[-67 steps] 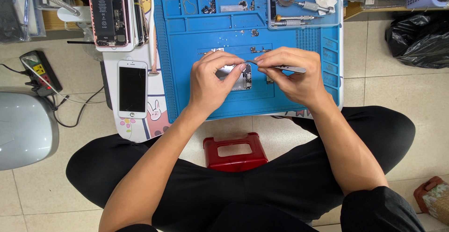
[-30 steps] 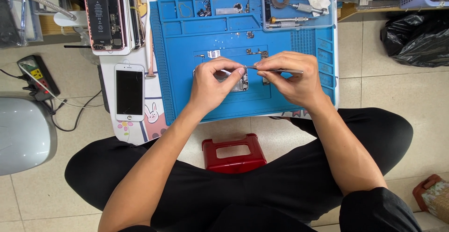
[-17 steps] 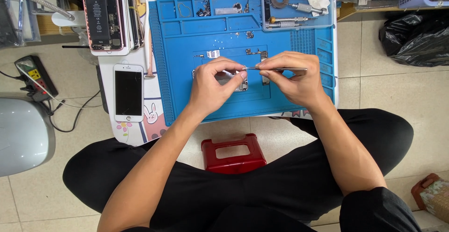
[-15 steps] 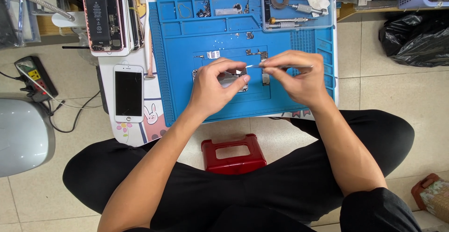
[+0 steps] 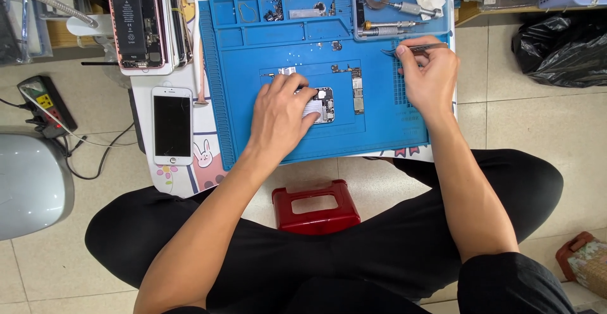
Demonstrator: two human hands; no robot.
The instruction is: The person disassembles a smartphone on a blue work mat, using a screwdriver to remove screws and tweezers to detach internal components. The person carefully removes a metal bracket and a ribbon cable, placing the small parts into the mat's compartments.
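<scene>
Underneath, blue repair mat (image 5: 253, 137) tops low table (image 5: 142, 108) on tiled floor (image 5: 506, 118).

Two hands are showing, left hand (image 5: 278, 119) and right hand (image 5: 430, 77); one blue mat (image 5: 379, 130), one tweezers (image 5: 420, 48), two phones (image 5: 172, 125) (image 5: 136, 20), one red stool (image 5: 315, 206) are lying about.

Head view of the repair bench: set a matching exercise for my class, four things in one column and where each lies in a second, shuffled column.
Things:
1. tweezers
2. small circuit board
3. white phone
4. red stool

Places:
A. on the floor, between the person's knees
B. face up, left of the blue mat
C. in the right hand
D. under the left hand fingertips

Pairs: 1-C, 2-D, 3-B, 4-A
</scene>
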